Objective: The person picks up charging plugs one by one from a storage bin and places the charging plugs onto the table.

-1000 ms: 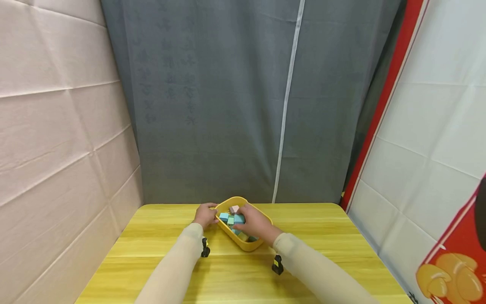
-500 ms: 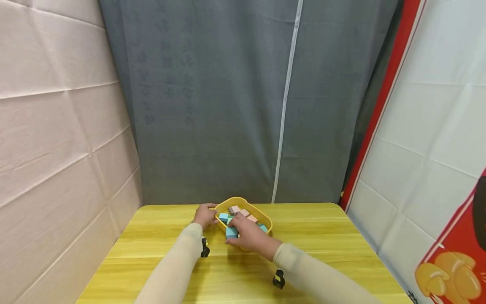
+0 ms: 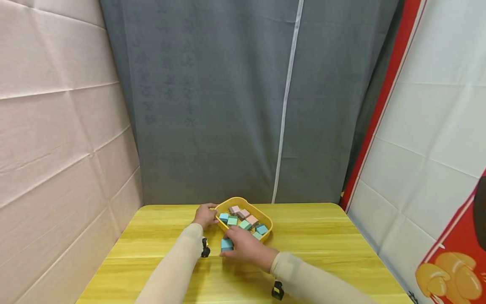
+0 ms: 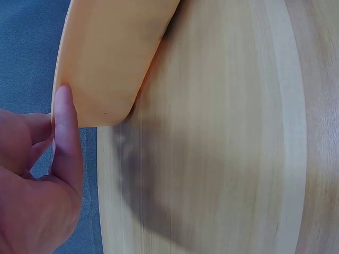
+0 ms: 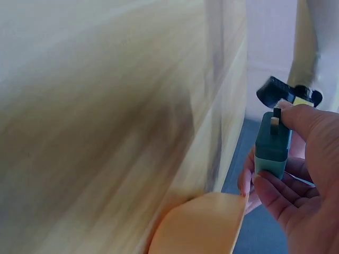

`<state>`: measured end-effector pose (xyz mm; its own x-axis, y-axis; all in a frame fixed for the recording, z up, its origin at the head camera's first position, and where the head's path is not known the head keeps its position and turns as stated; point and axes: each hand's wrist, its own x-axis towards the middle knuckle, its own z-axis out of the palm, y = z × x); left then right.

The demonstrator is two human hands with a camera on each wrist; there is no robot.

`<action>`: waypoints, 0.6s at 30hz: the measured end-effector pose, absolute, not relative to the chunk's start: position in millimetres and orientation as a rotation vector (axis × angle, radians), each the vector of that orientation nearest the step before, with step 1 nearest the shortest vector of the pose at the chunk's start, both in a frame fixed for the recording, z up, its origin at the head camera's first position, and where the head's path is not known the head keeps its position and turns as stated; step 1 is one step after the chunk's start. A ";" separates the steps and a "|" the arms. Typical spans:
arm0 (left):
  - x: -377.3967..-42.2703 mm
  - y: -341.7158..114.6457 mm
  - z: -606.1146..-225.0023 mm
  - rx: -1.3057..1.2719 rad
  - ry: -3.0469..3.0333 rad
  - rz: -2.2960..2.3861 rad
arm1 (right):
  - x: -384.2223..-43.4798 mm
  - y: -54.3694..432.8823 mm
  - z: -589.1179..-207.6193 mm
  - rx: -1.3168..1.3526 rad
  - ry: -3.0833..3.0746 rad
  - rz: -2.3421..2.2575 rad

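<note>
My left hand (image 3: 205,214) pinches the left rim of a yellow plastic basket (image 3: 263,214), thumb against its outer wall in the left wrist view. In front of the basket, my right hand (image 3: 250,247) holds a blue charger plug (image 3: 227,244) between thumb and fingers, above the table. The right wrist view shows metal prongs on the plug (image 5: 271,145), pointing up toward the thumb. Inside the basket lie several similar small blocks, among them a pink block (image 3: 252,219), a green block (image 3: 245,224) and a blue block (image 3: 261,229). My right hand hides part of the basket's near side.
The basket stands on a yellow wood-grain table (image 3: 311,236), near its far edge. Behind it hangs a grey curtain (image 3: 212,126). White cloth panels flank both sides, with a red-printed panel (image 3: 455,257) at the lower right.
My right hand has come out of the basket with the blue plug and moved left and toward me. More blocks show in the basket. My left hand stays at the rim.
</note>
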<state>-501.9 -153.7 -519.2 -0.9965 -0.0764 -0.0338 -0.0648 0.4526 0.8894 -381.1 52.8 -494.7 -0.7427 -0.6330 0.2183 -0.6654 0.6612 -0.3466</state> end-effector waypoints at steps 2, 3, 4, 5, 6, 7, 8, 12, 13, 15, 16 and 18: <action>-501.5 -153.8 -518.9 0.135 -2.667 -1.635 | -378.5 50.4 -497.1 1.101 -2.792 0.609; -501.4 -153.9 -518.8 0.138 -2.666 -1.638 | -377.1 49.3 -498.4 1.105 -2.795 0.606; -501.3 -154.1 -518.9 0.135 -2.664 -1.635 | -375.8 48.1 -500.1 1.105 -2.807 0.610; -501.5 -154.3 -519.0 0.139 -2.664 -1.633 | -374.7 46.9 -501.9 1.112 -2.812 0.611; -501.6 -154.5 -519.2 0.138 -2.663 -1.630 | -373.3 45.8 -503.8 1.116 -2.816 0.609; -502.1 -154.7 -519.6 0.144 -2.662 -1.631 | -372.4 44.8 -506.3 1.120 -2.826 0.627; -502.5 -154.9 -520.0 0.151 -2.662 -1.634 | -371.7 43.6 -509.1 1.125 -2.832 0.638; -504.2 -155.0 -521.6 0.162 -2.663 -1.645 | -369.9 39.2 -520.4 1.141 -2.824 0.678; -504.5 -154.9 -521.8 0.170 -2.664 -1.651 | -370.0 37.8 -523.5 1.142 -2.822 0.687; -505.0 -154.7 -522.1 0.173 -2.665 -1.658 | -369.6 34.9 -527.5 1.138 -2.813 0.701; -505.3 -154.6 -522.3 0.176 -2.663 -1.663 | -369.5 33.2 -529.4 1.134 -2.811 0.712; -505.5 -154.5 -522.6 0.173 -2.659 -1.666 | -369.1 29.8 -532.1 1.129 -2.806 0.722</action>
